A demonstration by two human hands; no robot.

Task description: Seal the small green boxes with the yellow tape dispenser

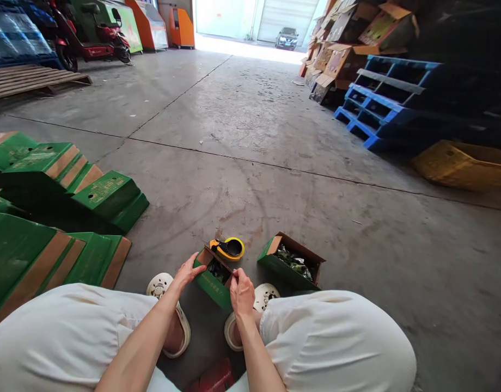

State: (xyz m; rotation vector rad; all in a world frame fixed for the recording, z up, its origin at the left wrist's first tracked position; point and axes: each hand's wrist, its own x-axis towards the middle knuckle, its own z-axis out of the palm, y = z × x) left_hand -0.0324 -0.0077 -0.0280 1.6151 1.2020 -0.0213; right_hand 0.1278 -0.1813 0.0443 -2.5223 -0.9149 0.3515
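Between my feet stands a small green cardboard box point(213, 290), open at the top, with something dark and shiny inside. My left hand point(188, 272) grips its left end, the thumb lying over the rim. At the right end, my right hand point(243, 292) has its fingers closed on the rim; the fingertips are partly hidden. Just beyond the box lies a tape dispenser point(228, 249), orange and black with a yellow roll. A second open green box point(270, 262) sits to the right, holding dark items in clear plastic.
Green cartons point(107, 196) are piled on the left. Blue pallets point(381, 103) and used cardboard boxes point(336, 65) stand at the right, near a yellow container point(458, 163). A wooden pallet point(30, 79) and a red scooter point(95, 49) are far left. Beneath me is something red point(215, 377).
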